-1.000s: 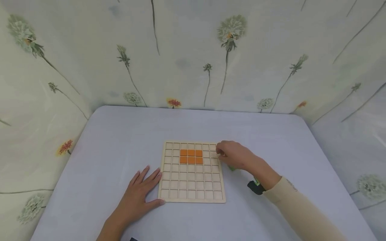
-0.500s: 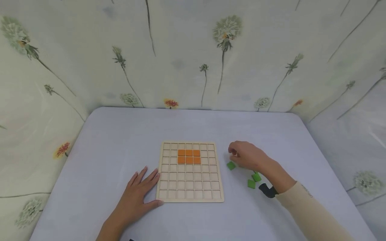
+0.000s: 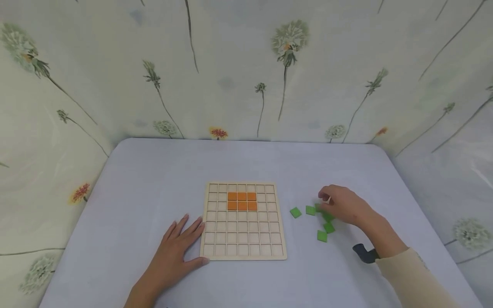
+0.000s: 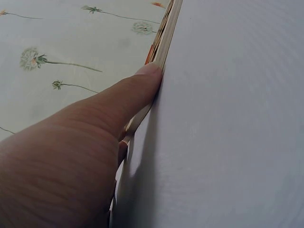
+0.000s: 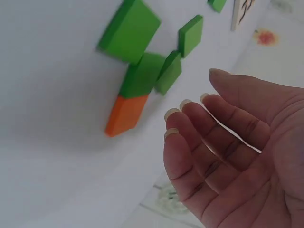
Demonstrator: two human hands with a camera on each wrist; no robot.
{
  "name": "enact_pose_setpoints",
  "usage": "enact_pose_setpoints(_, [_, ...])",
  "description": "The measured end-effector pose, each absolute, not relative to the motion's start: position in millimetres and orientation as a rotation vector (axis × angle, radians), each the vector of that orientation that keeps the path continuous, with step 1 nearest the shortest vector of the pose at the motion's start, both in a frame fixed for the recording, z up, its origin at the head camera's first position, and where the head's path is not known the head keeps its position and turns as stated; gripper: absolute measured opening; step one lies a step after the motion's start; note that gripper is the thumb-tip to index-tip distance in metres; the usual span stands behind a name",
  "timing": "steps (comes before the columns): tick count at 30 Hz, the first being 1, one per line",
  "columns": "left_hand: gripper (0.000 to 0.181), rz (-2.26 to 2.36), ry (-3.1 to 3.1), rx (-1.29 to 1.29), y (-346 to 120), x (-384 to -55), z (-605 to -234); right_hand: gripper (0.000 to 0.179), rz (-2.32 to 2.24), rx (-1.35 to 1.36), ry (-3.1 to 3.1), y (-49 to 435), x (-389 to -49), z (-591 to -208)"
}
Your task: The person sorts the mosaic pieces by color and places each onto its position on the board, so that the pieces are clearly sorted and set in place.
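Observation:
A square wooden grid board (image 3: pixel 246 258) lies on the table in the head view, with several orange tiles (image 3: pixel 242 201) in two rows near its far side. My left hand (image 3: pixel 169 256) lies spread at its left side, thumb and fingertips touching the edge. In the left wrist view the thumb (image 4: pixel 137 88) presses against the board's side. To the right, my right hand (image 3: pixel 348 207) hovers by loose green tiles (image 3: pixel 310 210), fingers loosely bent and holding nothing. An orange tile (image 5: pixel 126 114), hidden in the head view, touches a green tile (image 5: pixel 142 73) in the right wrist view.
The white table (image 3: pixel 161 171) runs back to a flower-printed curtain (image 3: pixel 231 64) behind and at both sides. A dark curved piece (image 3: pixel 365 253) shows under the right wrist.
My right hand has moved right, from the board's right edge to the loose tiles, uncovering several green ones. The left hand stays at the board's edge.

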State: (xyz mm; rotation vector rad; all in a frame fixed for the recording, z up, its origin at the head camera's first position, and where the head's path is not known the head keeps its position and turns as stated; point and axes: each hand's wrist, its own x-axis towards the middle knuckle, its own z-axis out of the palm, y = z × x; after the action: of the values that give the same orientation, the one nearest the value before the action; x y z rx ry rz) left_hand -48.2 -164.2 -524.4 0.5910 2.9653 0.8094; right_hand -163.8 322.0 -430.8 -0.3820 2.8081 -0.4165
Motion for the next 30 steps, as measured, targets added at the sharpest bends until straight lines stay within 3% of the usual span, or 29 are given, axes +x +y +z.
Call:
enact_pose_setpoints(12, [0.094, 0.822, 2.945, 0.577, -166, -46, -525, 0.033, -0.371, -0.198, 2.769, 341, -150, -434])
enact_pose_setpoints(30, [0.094, 0.832, 2.953, 0.603, -168, -47, -527, 0.022, -0.339, -0.201, 2.757, 343, -146, -441])
